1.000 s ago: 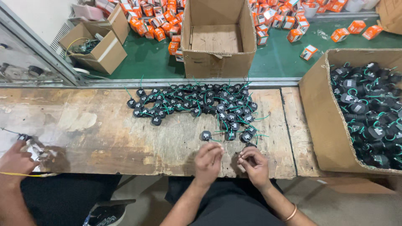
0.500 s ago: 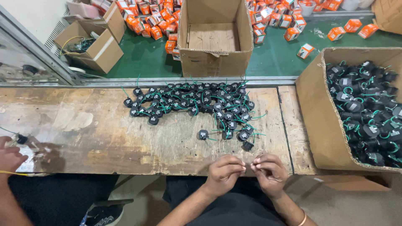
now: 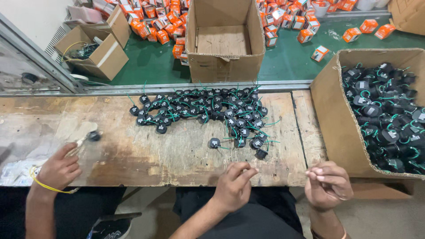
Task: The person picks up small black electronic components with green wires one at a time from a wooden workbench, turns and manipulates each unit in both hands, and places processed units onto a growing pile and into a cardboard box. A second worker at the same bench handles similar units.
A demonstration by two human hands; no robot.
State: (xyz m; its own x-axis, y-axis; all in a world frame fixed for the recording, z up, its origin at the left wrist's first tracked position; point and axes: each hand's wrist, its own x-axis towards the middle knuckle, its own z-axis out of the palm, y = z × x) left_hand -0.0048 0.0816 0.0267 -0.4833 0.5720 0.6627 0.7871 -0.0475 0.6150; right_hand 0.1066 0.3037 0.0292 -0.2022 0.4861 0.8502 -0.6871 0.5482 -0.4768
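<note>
Both hands, drawn apart since a moment ago: left hand (image 3: pixel 233 186) and right hand (image 3: pixel 328 184) pinch fingers narrowly, contents indiscernible, near black wired components (image 3: pixel 208 110) on desk (image 3: pixel 133 155).

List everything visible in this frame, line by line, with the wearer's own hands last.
Small round parts with green leads: many, black, heaped mid-bench.
Bench: one, worn wood.
Box of the same parts: one, brown cardboard, right.
Open box: one, brown, beyond the bench on the green floor.
Smaller open boxes: two, brown, upper left.
Small cartons: many, orange, scattered on the floor.
Co-worker's hand: one, yellow band at the wrist, left, at a black part.
Left hand: fingers pinched, near bench edge.
Right hand: fingers curled, off bench edge.
</note>
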